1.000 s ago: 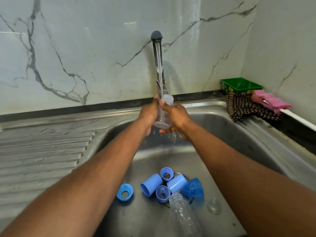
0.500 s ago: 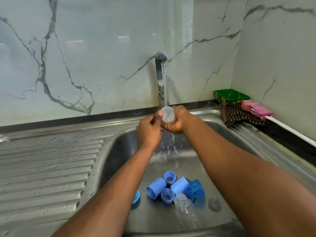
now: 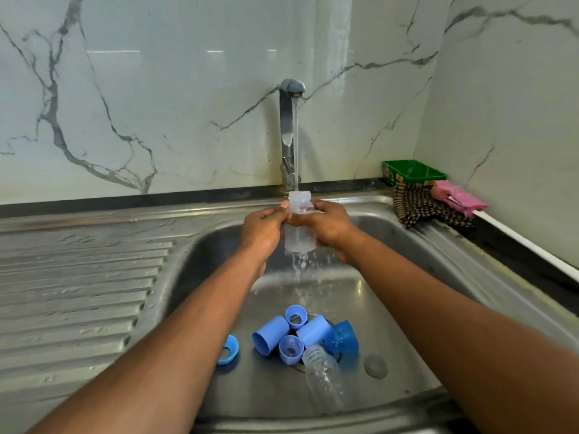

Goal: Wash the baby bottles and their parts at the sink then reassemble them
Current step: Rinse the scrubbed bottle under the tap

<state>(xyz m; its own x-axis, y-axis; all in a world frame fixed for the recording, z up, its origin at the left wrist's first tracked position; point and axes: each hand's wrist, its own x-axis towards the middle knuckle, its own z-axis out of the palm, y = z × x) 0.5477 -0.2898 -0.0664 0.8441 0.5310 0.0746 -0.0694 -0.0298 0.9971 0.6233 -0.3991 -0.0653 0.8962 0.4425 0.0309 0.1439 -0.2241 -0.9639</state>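
Both hands hold a clear baby bottle [image 3: 299, 227] upright at the centre of the frame, directly under the tap [image 3: 289, 130], whose running water enters the open bottle mouth and spills from the bottle base into the sink [image 3: 407, 245]. The left hand [image 3: 263, 233] grips the bottle's left side with curled fingers; the right hand [image 3: 329, 227] wraps around its right side. On the sink floor, lower centre of the frame, lie the loose parts: two light blue caps [image 3: 271, 338] on their sides, two blue screw rings [image 3: 296, 316], a darker blue translucent cap [image 3: 343, 336], a second clear bottle [image 3: 322, 374] lying on its side, a clear teat [image 3: 375, 364] to its right, and another blue ring [image 3: 228, 353] partly hidden behind the left forearm. At the right of the frame, on the sink rim, rest a checked cloth [image 3: 416, 205], a green box [image 3: 413, 172] and a pink brush [image 3: 457, 198].
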